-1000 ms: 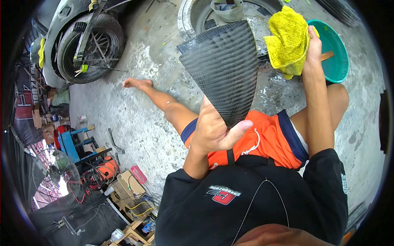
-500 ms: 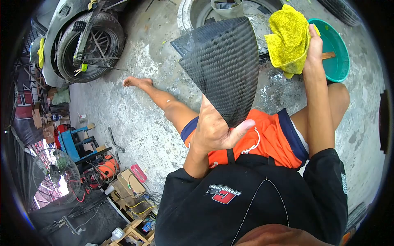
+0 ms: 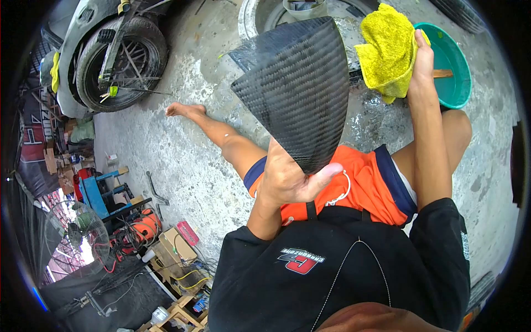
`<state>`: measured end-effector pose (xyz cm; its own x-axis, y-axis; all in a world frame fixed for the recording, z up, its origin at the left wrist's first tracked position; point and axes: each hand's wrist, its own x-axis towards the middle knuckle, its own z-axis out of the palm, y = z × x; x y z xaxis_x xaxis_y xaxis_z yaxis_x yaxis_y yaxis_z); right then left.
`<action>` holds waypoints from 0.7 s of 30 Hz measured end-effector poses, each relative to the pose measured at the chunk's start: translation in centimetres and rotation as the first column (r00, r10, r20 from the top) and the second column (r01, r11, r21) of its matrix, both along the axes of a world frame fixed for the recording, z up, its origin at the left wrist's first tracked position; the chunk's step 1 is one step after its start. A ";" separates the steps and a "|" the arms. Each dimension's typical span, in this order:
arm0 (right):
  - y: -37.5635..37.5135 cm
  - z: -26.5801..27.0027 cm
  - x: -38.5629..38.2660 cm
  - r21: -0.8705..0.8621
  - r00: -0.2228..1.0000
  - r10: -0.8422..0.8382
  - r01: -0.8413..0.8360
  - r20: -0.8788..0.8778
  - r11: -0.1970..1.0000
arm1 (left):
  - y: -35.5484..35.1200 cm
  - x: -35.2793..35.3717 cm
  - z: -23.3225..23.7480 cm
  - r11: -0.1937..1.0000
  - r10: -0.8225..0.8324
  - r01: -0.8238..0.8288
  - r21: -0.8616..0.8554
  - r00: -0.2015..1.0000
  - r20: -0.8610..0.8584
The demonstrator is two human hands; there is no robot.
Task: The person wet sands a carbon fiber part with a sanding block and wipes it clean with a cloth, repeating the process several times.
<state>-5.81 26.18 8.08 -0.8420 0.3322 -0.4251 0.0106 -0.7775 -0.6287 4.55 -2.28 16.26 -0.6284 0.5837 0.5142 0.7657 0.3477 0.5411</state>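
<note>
My left hand (image 3: 287, 174) grips the lower narrow end of a black woven carbon-look panel (image 3: 301, 88), thumb on its near edge and the other fingers hidden behind it. The panel is raised over my lap, its wide end pointing away from me. To the right, my right hand (image 3: 423, 63) is closed on the edge of a bunched yellow cloth (image 3: 387, 55), which hangs beside the panel without touching it. Behind that hand stands a green basin (image 3: 462, 88) with water and a wooden stick (image 3: 442, 73) in it.
A wheel (image 3: 121, 66) on a vehicle part stands at the upper left. Beyond the panel is a round grey rim (image 3: 247, 25) with a bucket (image 3: 306, 11). A fan (image 3: 76, 238), an orange machine (image 3: 145, 227) and boxes line the left side.
The panel has tilted slightly, and its wide end has shifted up and left. The yellow cloth and my right hand have moved up a little.
</note>
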 end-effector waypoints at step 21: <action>-0.2 0.3 0.0 -0.022 0.999 -0.029 0.030 0.020 0.999 | -2.2 2.4 -2.9 0.799 -0.152 -0.123 0.588 0.906 0.396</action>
